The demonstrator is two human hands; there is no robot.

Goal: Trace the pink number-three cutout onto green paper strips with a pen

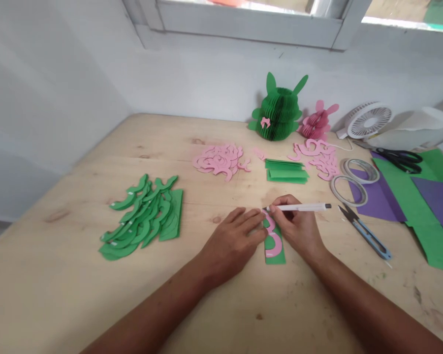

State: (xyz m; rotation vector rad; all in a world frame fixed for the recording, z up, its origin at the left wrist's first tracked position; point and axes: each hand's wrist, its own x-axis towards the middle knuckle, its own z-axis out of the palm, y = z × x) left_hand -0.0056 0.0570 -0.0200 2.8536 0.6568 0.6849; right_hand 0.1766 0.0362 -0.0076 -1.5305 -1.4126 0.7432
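Observation:
A white pen [306,207] is gripped in my right hand [299,228], its tip at the upper end of a pink curved paper cutout [276,246]. The cutout lies on a green paper strip [276,259] on the table. My left hand [238,241] rests flat with fingers stretched out, the fingertips pressing on the cutout and strip from the left. Part of the strip is hidden under both hands. Left of them lies a pile of green curved paper cutouts [140,221]. Beyond the hands are folded green paper strips [286,172].
Pink cutouts [219,160] lie at mid-table. To the right are tape rolls [349,191], thread snips [369,236], black scissors [400,157] and green and purple paper [421,221]. A green paper figure [279,115], a pink one [316,123] and a white fan [369,120] stand by the wall.

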